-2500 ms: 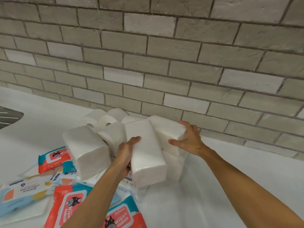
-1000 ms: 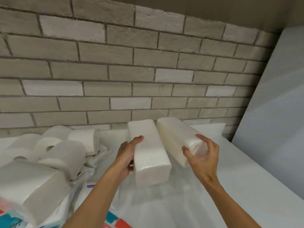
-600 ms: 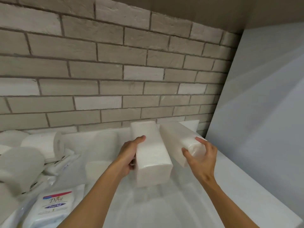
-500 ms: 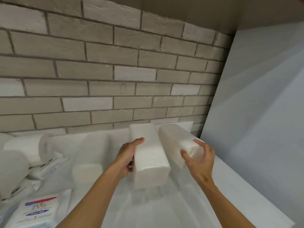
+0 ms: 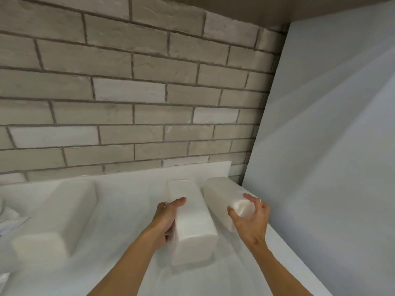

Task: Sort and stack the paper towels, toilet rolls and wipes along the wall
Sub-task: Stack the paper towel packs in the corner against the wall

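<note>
I hold two white wrapped paper towel packs over the white counter [image 5: 213, 280]. My left hand [image 5: 168, 218] grips the left side of one paper towel pack [image 5: 192, 223], thumb on top, the pack pointing at the wall. My right hand [image 5: 250, 221] grips the near end of a second paper towel pack [image 5: 220, 195], which lies just right of the first, close to the corner. A third paper towel pack [image 5: 57, 216] lies blurred on the counter at the left.
A grey brick wall [image 5: 128, 103] runs along the back of the counter. A plain pale side panel [image 5: 331, 167] closes the right end, forming a corner. Crumpled white packaging [image 5: 8, 218] shows at the far left edge.
The view has swung right from the pile toward the corner. Both hands have carried their packs right and toward the wall. The rolls and wipes have left the view.
</note>
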Motion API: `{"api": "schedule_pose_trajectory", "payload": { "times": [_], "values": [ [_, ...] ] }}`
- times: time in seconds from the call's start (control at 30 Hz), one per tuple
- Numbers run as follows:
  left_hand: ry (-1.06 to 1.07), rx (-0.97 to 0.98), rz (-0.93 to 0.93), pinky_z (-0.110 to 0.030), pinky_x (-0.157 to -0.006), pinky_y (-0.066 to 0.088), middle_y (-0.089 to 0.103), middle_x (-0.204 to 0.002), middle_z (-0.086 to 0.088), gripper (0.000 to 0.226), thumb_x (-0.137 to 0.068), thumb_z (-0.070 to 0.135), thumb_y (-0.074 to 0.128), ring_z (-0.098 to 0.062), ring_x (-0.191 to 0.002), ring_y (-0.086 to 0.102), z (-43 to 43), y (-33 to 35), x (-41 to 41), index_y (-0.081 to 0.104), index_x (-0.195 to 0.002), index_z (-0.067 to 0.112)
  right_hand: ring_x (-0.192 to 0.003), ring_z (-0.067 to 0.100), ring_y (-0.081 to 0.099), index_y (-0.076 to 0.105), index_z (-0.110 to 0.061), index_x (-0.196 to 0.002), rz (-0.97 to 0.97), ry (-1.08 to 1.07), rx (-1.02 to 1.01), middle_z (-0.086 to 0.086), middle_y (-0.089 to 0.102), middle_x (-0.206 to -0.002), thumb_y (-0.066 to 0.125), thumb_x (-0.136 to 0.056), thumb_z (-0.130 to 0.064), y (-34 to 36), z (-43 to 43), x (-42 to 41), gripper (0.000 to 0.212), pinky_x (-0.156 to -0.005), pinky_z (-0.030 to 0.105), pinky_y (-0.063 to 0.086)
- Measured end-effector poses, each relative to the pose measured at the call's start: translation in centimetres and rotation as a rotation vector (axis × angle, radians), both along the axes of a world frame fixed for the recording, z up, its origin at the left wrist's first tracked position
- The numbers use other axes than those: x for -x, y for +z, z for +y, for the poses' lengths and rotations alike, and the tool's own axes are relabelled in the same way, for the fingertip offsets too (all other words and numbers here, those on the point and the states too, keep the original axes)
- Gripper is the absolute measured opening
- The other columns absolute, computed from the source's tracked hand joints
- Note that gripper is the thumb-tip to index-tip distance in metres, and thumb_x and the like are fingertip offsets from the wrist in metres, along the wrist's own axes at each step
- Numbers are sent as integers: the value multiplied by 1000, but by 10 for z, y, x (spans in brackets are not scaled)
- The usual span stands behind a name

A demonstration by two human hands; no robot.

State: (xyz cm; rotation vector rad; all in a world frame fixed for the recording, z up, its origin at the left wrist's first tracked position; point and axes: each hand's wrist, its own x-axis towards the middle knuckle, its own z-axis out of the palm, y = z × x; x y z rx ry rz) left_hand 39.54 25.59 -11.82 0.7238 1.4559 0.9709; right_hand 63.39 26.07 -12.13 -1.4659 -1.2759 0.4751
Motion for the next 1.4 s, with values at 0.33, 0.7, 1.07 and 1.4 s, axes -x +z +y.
{"api": "schedule_pose_trajectory", "payload": {
  "times": [0.33,0.7,1.07,1.4],
  "values": [
    [68,34,59,-44,-82,55,59,-121,-15,75,-88,58,55,-35,-100,63,31,-26,-55,23,-147,24,-113,13,43,43,-43,-125,-46,167,129,-16,23,-124,87,-64,-42,-31,34,-40,75,-90,22,39],
    [100,-148,199,-38,-113,33,37,-154,0,76,-91,53,55,-26,-137,42,12,-18,-57,15,-154,38,-113,13,52,49,-40,-124,140,176,142,-10,38,-124,74,-78,-46,-29,42,-62,53,-98,32,45],
    [55,-378,236,-34,-117,28,26,-156,14,69,-96,34,55,-11,-140,33,-5,-43,-77,15,-151,47,-109,13,49,53,-41,-130,63,192,207,-5,40,-129,60,-92,-43,-42,56,-51,39,-95,25,41],
    [8,-347,280,-34,-119,23,21,-161,9,70,-97,40,53,-14,-146,26,58,-48,-91,9,-152,47,-99,10,50,49,-39,-137,4,86,218,-1,43,-132,55,-93,-47,-43,93,-45,45,-95,25,40]
  ]
}}
